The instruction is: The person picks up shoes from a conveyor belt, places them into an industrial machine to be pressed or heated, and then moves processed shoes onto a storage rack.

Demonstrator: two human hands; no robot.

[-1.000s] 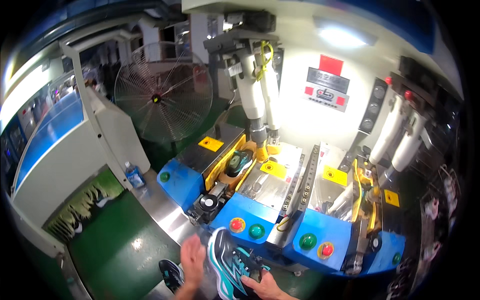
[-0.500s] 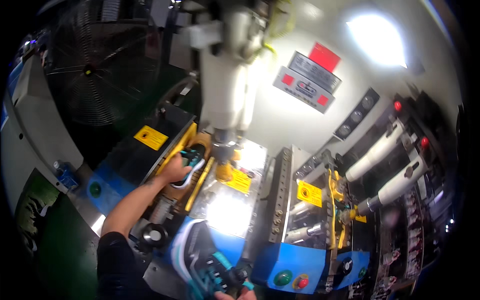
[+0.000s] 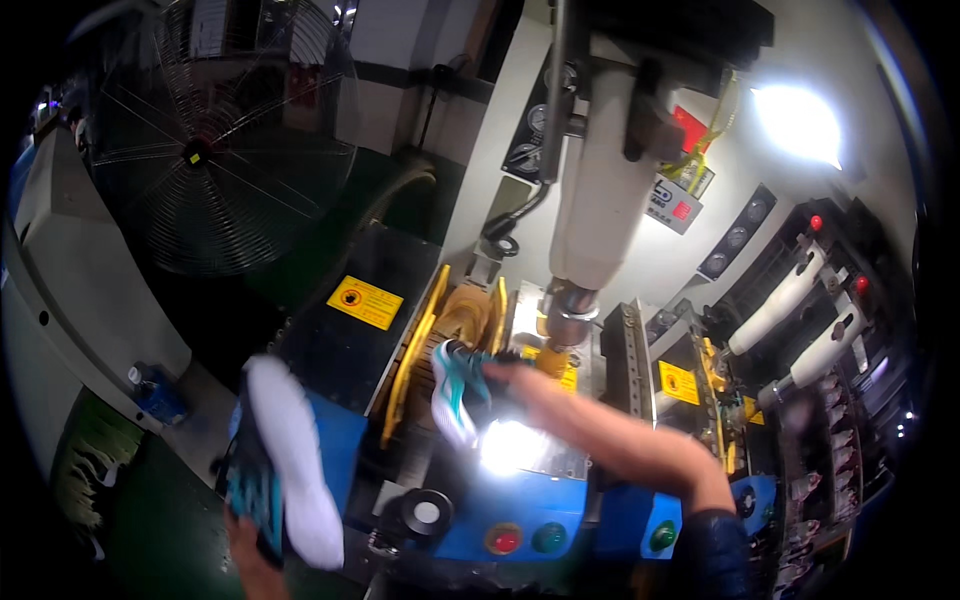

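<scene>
My left hand (image 3: 248,550), low at the left, is closed on a black and teal sneaker (image 3: 262,485). Its white sole is turned toward the right. My right arm reaches across the machine's front, and my right hand (image 3: 515,382) grips a second black and teal sneaker (image 3: 458,395) by its upper part. That shoe hangs tilted, its white sole facing left, just in front of the yellow-edged press slot (image 3: 462,315). The fingers of my right hand are partly hidden behind the shoe.
A white press arm with a yellow tip (image 3: 552,358) stands just beyond my right hand. Red (image 3: 503,539) and green buttons sit on the blue front panel, beside a round black knob (image 3: 425,511). A large fan (image 3: 195,150) is at the far left; a bottle (image 3: 157,393) stands below it.
My left hand has drawn its sneaker out of the yellow-edged slot and down to the lower left. My right hand has carried the other sneaker up and forward toward the slot. The view has shifted.
</scene>
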